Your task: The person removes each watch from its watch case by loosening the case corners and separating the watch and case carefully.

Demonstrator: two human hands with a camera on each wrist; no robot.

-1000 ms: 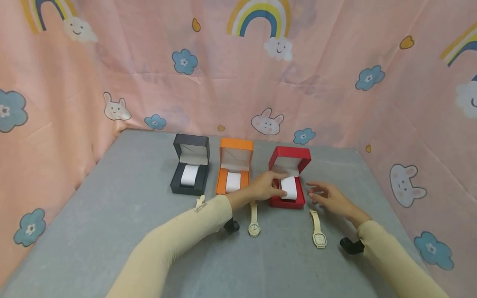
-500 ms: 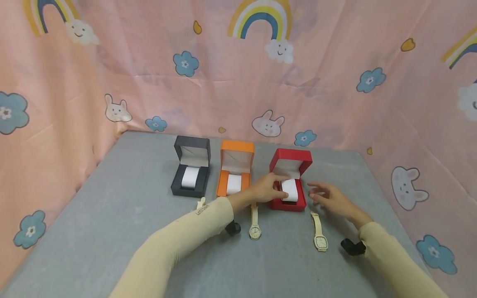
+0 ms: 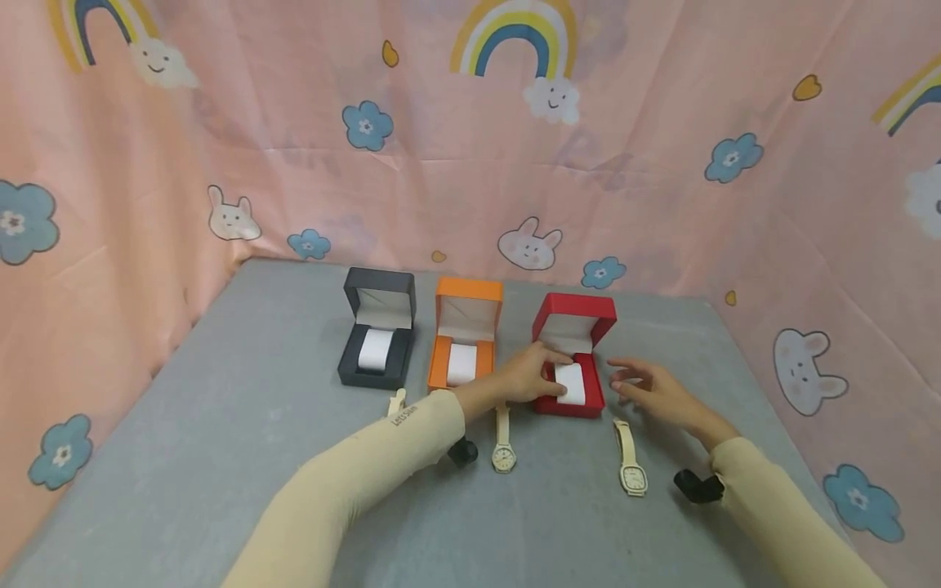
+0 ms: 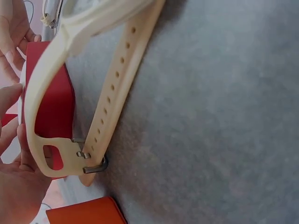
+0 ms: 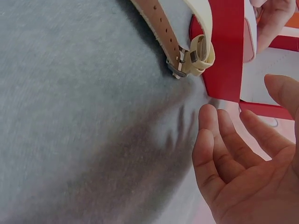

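My left hand (image 3: 528, 373) reaches over the open red watch box (image 3: 569, 406) in the head view. Its thumb and forefinger hold the white cushion (image 3: 570, 382) inside that box. To the right of the box, my right hand (image 3: 657, 396) hovers with relaxed fingers, holding nothing and apart from the box. A cream watch (image 3: 632, 478) lies below it. Another cream watch (image 3: 503, 457), round-faced, lies beside the left forearm; its buckled strap (image 4: 42, 93) looms large in the left wrist view. A third watch (image 3: 397, 402) is mostly hidden behind the left sleeve.
An open orange watch box (image 3: 439, 371) and an open dark grey one (image 3: 351, 371) stand left of the red box, each with a white cushion. All rest on a grey table (image 3: 220, 392) against a pink patterned curtain (image 3: 294, 122).
The white cushion has sunk lower into the red box, with the left fingers following it down. My right hand has stayed where it was.
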